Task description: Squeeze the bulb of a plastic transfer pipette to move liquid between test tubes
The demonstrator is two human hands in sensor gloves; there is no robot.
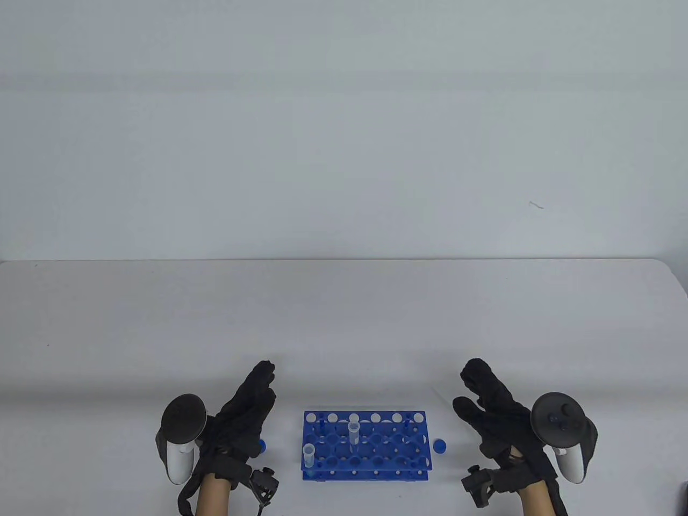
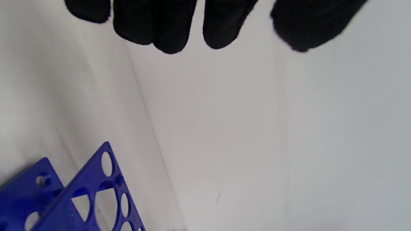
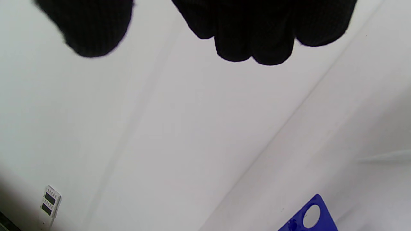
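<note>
A blue test tube rack [image 1: 365,446] stands at the table's near edge, between my hands. Two clear open tubes stand in it: one near the middle [image 1: 353,432], one at the front left corner [image 1: 308,456]. My left hand [image 1: 263,384] hovers left of the rack, fingers extended, holding nothing. My right hand [image 1: 466,388] hovers right of it, also open and empty. The left wrist view shows my fingertips [image 2: 167,35] above a rack corner [image 2: 96,192]. A faint translucent slender shape [image 3: 382,157] lies on the table in the right wrist view; I cannot tell if it is the pipette.
A blue cap [image 1: 439,445] lies on the table just right of the rack. Another blue cap [image 1: 262,445] shows partly under my left hand. The white table [image 1: 344,322] stretches back to a pale wall. A small white device [image 3: 49,200] shows in the right wrist view.
</note>
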